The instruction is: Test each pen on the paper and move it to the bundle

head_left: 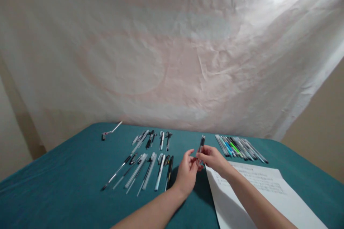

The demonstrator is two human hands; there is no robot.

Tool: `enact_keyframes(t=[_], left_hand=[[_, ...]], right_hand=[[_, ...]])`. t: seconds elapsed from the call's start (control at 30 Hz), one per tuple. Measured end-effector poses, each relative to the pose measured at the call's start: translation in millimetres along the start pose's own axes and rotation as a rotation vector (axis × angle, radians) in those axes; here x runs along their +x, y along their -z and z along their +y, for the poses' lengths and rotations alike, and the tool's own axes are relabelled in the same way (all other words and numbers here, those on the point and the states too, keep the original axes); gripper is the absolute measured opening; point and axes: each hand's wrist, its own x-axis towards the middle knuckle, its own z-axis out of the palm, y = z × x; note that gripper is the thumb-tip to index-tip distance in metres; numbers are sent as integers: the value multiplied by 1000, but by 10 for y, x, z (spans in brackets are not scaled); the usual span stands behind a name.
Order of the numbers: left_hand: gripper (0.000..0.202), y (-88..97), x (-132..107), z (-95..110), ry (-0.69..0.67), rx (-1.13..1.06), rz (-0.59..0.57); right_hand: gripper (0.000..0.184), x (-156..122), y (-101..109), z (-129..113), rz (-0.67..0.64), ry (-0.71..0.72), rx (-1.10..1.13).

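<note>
Beyond the handwritten paper (292, 204), I see the teal tabletop (67, 182) meet a creased hanging sheet (161, 61). Right fingers (204, 156) pinch a pen (202, 143) by the paper's far left corner; left fingers (189, 152) half-curl underneath, grip unclear.

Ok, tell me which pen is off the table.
The dark pen held up, tip end raised, at the hands; the other pens lie on the green table.
</note>
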Motion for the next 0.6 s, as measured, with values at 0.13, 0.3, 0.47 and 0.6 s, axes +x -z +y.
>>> enact_keyframes(t=[0.13,0.3,0.47,0.6], left_hand=[[30,12,14,-32,-26,85,-44],[17,19,-2,-13,-26,251,-134],[17,26,0,-35,-2,242,-122],[17,36,6,-51,-1,250,-129]], right_hand=[[29,-19,75,-76,21,2,7],[32,-47,355,-274,179,113,31],[32,-78,607,-354,362,215,82],[33,-82,645,-356,412,225,88]])
